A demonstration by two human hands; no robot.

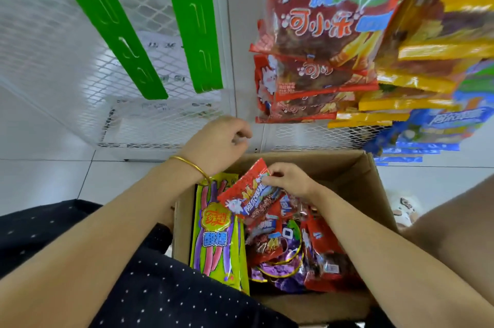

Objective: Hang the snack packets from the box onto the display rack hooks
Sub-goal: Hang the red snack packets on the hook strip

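A cardboard box (371,183) sits on the floor below me, filled with snack packets. My right hand (287,179) pinches the top corner of a red packet (246,191) lifted above the pile. My left hand (217,144), with a gold bangle at the wrist, hovers over the box's far left corner with fingers loosely curled and nothing in it. Yellow-green sour-stick packets (216,231) stand along the box's left side. Red and purple packets (294,247) fill the rest. Red packets (315,60) hang on the display rack at upper right; its hooks are hidden.
Yellow packets (417,81) and blue packets (422,135) hang to the right of the red ones. A white mesh rack panel (53,46) with two green strips (192,20) stands at left. White tiled floor surrounds the box. My dark dotted clothing is at lower left.
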